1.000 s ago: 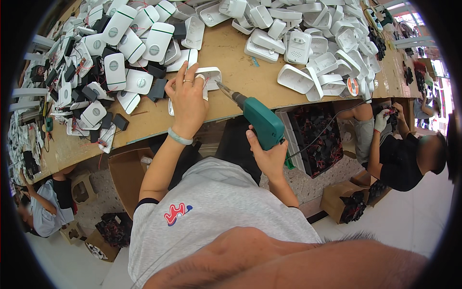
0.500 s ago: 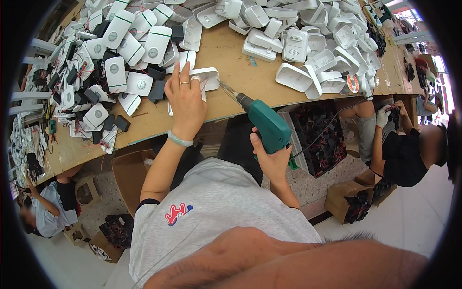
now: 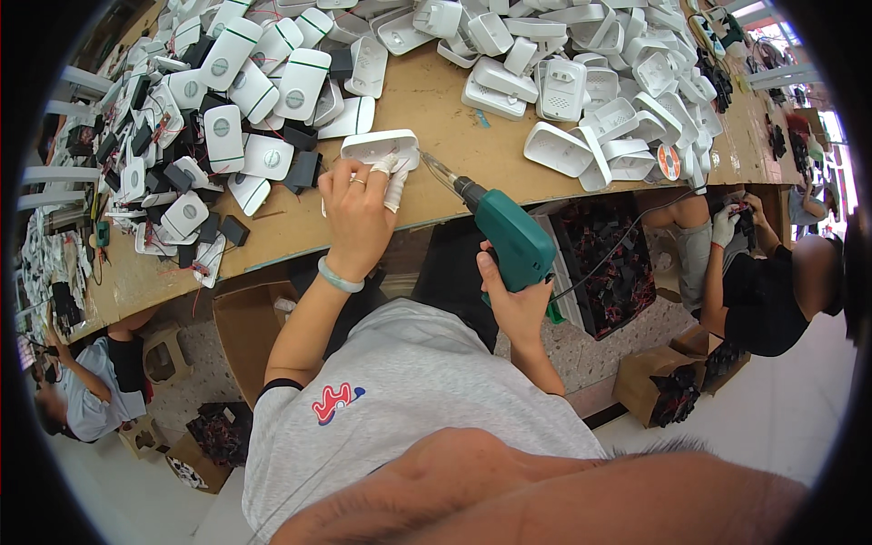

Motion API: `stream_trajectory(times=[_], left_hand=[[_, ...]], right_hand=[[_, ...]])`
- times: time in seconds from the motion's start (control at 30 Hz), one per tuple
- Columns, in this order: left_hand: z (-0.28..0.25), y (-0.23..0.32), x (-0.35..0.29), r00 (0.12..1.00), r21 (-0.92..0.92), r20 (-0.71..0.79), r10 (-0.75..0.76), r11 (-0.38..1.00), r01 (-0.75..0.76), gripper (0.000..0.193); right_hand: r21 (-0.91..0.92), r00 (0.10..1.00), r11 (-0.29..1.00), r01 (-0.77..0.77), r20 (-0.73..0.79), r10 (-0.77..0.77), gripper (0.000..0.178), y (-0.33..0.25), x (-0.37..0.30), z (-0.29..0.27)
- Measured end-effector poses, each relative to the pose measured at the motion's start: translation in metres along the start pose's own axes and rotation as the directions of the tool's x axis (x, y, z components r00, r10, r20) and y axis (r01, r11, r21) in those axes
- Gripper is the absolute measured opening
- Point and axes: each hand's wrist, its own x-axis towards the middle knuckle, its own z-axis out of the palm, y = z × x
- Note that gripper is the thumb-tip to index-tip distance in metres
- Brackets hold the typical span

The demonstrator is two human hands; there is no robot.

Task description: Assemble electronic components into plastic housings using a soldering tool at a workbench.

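Note:
My right hand (image 3: 516, 304) grips the handle of a green corded power drill (image 3: 514, 238). Its dark front end and thin metal bit (image 3: 440, 171) point up and left, the tip beside a white plastic shell (image 3: 381, 143). The shell lies open side up near the table's front edge. My left hand (image 3: 357, 218) is closed at the shell's near side, fingers curled; white wrapping (image 3: 394, 182) shows on a digit. What lies under the fingers is hidden. A ring and a pale bangle are on this hand and wrist.
White covers with green edges (image 3: 302, 84), black blocks and red wires heap at left. More white shells (image 3: 557, 150) pile at far right. Below the table's right side stands a box of dark parts (image 3: 607, 263); the drill's cord (image 3: 627, 232) crosses it. Co-workers sit at both sides.
My left fingers, stretched out before, have curled in at the shell. The shell shows more fully. The drill stays close beside it, with only a slight shift.

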Motion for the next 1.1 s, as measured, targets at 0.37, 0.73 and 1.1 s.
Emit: stream_trajectory(times=[0.37, 0.73, 1.1], left_hand=[[0.0, 0.008, 0.02, 0.986, 0.113, -0.133, -0.097, 0.987, 0.112, 0.019], [0.016, -0.004, 0.02, 0.998, 0.175, -0.009, -0.063, 0.983, 0.063, 0.013], [0.018, -0.004, 0.021, 0.998, 0.188, 0.019, -0.067, 0.98, 0.062, 0.017]], right_hand=[[-0.193, 0.986, 0.968, 0.161, 0.067, -0.151, 0.017, 0.023, 0.016, 0.014], [-0.243, 0.995, 0.967, 0.077, 0.083, -0.058, 0.024, 0.017, 0.026, 0.023], [-0.225, 0.994, 0.97, 0.091, 0.086, -0.073, 0.024, 0.018, 0.03, 0.024]])
